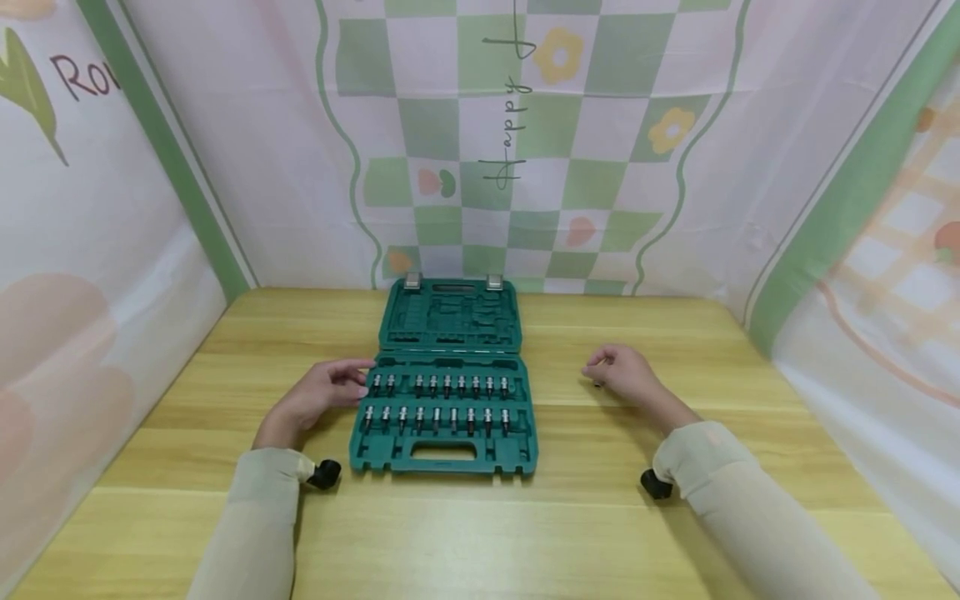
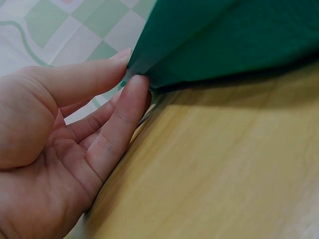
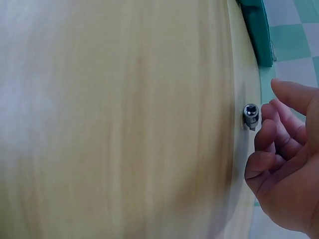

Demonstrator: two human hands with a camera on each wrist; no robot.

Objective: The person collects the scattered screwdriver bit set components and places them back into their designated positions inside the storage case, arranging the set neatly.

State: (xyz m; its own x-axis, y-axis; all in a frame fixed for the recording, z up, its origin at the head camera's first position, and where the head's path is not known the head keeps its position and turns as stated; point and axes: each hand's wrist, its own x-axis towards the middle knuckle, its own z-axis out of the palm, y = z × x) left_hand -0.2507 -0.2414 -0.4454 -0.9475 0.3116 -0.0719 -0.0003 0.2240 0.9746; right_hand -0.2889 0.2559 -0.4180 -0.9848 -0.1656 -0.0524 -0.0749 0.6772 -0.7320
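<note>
A green plastic case lies opened flat on the table, its lid folded back. Two rows of silver socket bits fill its near half, with a gap toward the left of the far row. At the case's left edge, my left hand touches the side with fairly straight fingers; the left wrist view shows its fingertips against a green corner. My right hand is to the right of the case, fingers loosely curled. Beside its fingertips a single socket bit rests on the table, the thumb apart from it.
The wooden table is walled by patterned cloth at the back and sides. Two metal latches stick up from the lid's far edge. A black wrist device sits by the left cuff, another by the right.
</note>
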